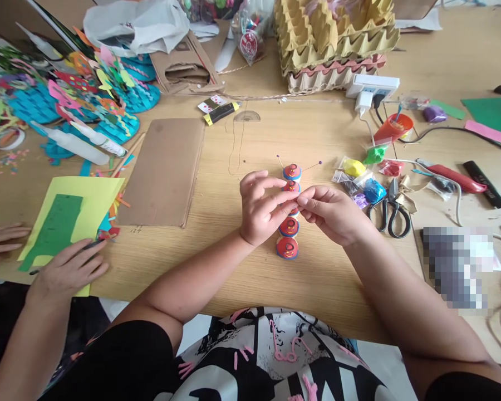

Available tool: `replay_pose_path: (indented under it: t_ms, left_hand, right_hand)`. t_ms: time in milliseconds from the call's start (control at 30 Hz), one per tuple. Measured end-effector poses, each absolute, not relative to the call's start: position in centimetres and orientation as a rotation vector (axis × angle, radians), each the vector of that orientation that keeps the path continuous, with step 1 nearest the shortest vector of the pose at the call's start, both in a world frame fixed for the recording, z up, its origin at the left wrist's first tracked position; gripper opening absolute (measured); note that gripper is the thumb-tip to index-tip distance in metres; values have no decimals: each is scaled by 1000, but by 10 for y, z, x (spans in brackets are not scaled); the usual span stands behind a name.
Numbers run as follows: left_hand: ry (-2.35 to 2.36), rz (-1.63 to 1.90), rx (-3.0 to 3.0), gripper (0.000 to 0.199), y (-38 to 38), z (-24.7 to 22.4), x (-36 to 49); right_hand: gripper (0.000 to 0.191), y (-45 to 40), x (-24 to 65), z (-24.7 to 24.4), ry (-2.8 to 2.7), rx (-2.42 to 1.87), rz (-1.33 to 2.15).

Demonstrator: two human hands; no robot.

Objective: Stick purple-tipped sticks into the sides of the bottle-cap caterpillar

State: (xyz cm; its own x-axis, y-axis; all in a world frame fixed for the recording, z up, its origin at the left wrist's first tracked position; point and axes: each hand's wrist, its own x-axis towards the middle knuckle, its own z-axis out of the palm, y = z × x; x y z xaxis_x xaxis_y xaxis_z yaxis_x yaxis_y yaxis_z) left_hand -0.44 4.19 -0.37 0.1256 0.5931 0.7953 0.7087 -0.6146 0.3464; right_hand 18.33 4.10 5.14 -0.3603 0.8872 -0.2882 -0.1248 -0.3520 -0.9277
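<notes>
My left hand (pixel 262 209) and my right hand (pixel 332 214) meet fingertip to fingertip above a caterpillar figure (pixel 288 248). Thumb and forefinger are pinched on each hand; whatever sits between them is too small to make out. The figure is a row of several red domes with blue rims and small yellow and dark markings, running away from me. Two thin feelers (pixel 319 163) with purple tips stick out from its far end. My fingers hide part of its middle domes.
Right of my hands lie scissors (pixel 394 217), bagged coloured clay (pixel 354 167) and a red-handled tool (pixel 457 177). A cardboard sheet (pixel 161 172) lies left. Another person's hands (pixel 64 270) rest by yellow paper (pixel 96 195). Egg trays (pixel 338 61) and a power strip (pixel 376 84) stand behind.
</notes>
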Motion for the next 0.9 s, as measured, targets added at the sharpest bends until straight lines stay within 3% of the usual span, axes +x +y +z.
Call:
replay_pose_path:
  t_ms: [467,733,900]
  left_hand:
    - [-1294,-1626,-2360,5,45,-4,-5]
    - [-1260,-1667,-2293,6,44,-2,-4]
    - [-1185,-1788,-2243,4,44,1,-2]
  right_hand:
    - [40,45,187,42,-1292,-1134,1648]
    - [39,43,178,32,-1029,-1046,1775]
    - [36,34,168,28,-1039,-1026,1625]
